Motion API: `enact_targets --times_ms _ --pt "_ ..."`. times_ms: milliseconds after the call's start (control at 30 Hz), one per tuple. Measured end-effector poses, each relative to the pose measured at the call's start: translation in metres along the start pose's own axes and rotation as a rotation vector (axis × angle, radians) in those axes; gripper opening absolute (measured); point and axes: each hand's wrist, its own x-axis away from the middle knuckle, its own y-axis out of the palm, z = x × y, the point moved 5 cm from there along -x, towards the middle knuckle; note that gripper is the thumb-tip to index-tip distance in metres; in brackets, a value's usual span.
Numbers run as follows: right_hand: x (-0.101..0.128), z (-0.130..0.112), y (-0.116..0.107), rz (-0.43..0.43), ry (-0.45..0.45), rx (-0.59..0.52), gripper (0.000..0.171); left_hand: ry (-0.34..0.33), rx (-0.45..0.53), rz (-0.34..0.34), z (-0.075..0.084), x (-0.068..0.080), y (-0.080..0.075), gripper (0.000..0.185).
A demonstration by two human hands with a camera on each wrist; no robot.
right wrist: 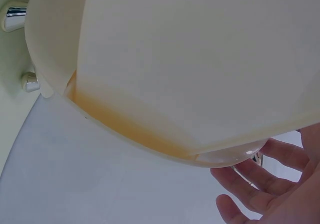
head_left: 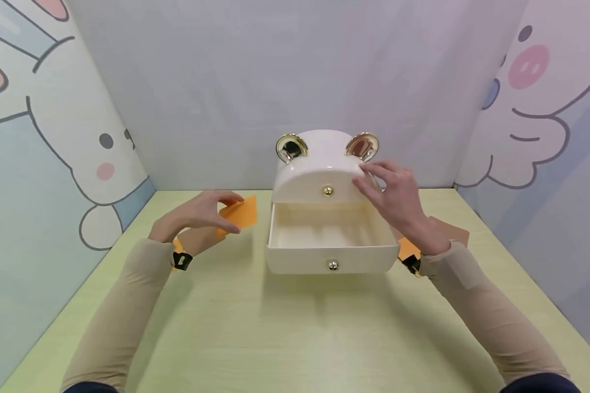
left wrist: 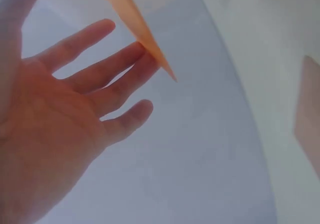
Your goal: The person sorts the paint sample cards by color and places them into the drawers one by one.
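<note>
A glossy white box (head_left: 312, 183) with two shiny gold-rimmed ears stands on the table, its lower drawer (head_left: 300, 260) pulled out and its pale floor in sight. Left of it, my left hand (head_left: 204, 212) holds a thin orange sheet of paper (head_left: 246, 213) between thumb and fingers, off the drawer's side. In the left wrist view that paper (left wrist: 132, 17) appears almost edge-on against the fingertips. My right hand (head_left: 397, 196) touches the box's upper right edge below the ear, thumb toward the front. Its fingers (right wrist: 250, 184) reach the rounded rim in the right wrist view.
Behind the left wrist lies a flat brown piece (head_left: 199, 240), with orange showing beside it. Another brown piece (head_left: 453, 229) and an orange piece (head_left: 408, 250) lie partly hidden behind the right wrist. A plain back wall (head_left: 201, 98) and cartoon-printed side walls enclose the table.
</note>
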Motion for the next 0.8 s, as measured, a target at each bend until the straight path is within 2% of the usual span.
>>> enact_targets --times_ms 200,300,400,567,633,800 --pt "0.000 0.002 -0.001 0.000 0.001 0.004 0.033 0.029 -0.003 -0.007 0.035 0.015 -0.015 0.071" --pt "0.000 0.003 -0.001 -0.005 0.009 0.005 0.033 0.068 -0.018 -0.005 0.053 0.020 -0.021 0.069" --pt "0.000 0.003 -0.001 -0.008 0.013 0.003 0.033 0.136 -0.042 0.009 0.073 0.025 -0.024 0.067" --pt "0.001 0.003 -0.001 -0.002 0.011 0.000 0.033 0.299 -0.083 0.028 0.113 0.029 -0.022 0.062" --pt "0.000 0.003 -0.001 0.002 0.008 0.000 0.033 0.358 -0.092 0.030 0.127 0.028 -0.019 0.059" --pt "-0.002 0.003 -0.001 0.008 0.003 0.003 0.033 0.435 -0.134 0.023 0.152 0.017 -0.010 0.054"
